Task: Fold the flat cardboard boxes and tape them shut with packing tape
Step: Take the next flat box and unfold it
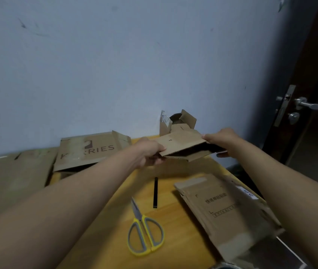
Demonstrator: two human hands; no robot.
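Here, above the yellow wooden surface (115, 220), I hold a half-flattened cardboard box (183, 144) in the air, my left hand (150, 152) gripping its left edge and my right hand (220, 140) pinching its right end. Below lie another flat box (224, 210), yellow scissors (144, 233) and a black pen (155, 192).

Dim, flat indoor light with a bluish cast on the wall (115, 65). I see soft shadow under the box (183, 146) between the left hand (148, 152) and right hand (220, 138). No glare. Forearms nearest me bulge from wide-angle stretch; cardboard (14, 175) left of the left hand smears with blur.
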